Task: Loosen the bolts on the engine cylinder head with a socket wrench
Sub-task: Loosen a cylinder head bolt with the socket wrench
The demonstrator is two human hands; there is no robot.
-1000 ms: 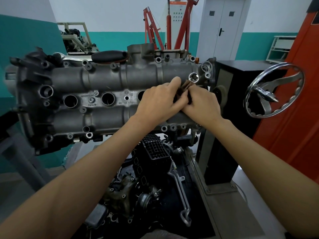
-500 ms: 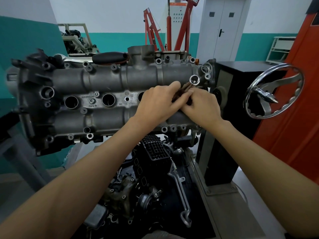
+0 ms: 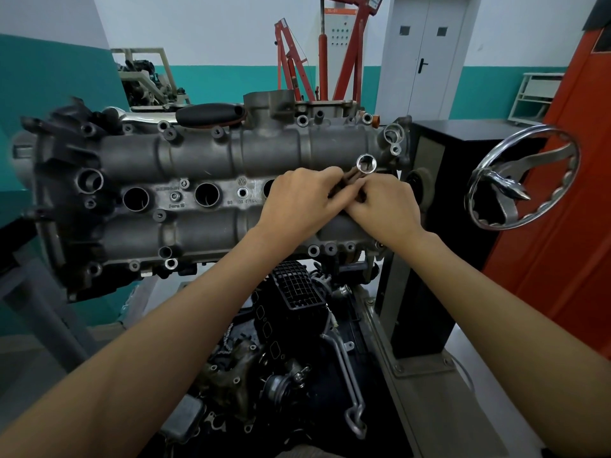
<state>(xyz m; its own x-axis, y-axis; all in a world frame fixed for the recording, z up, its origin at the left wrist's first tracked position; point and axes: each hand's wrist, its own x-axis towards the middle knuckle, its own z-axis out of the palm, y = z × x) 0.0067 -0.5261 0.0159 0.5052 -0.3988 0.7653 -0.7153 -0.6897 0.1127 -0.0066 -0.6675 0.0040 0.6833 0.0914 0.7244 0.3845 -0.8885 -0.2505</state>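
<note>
Both hands on the wrench, cylinder head ahead of me
My left hand (image 3: 297, 200) and right hand (image 3: 385, 206) grip the socket wrench (image 3: 358, 168) against the cylinder head (image 3: 198, 166); loosening looks barely begun, several bolts left

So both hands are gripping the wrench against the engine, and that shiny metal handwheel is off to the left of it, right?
Not quite. The head view shows both the left hand and right hand gripping the wrench against the engine, but the handwheel is to the right.
</note>
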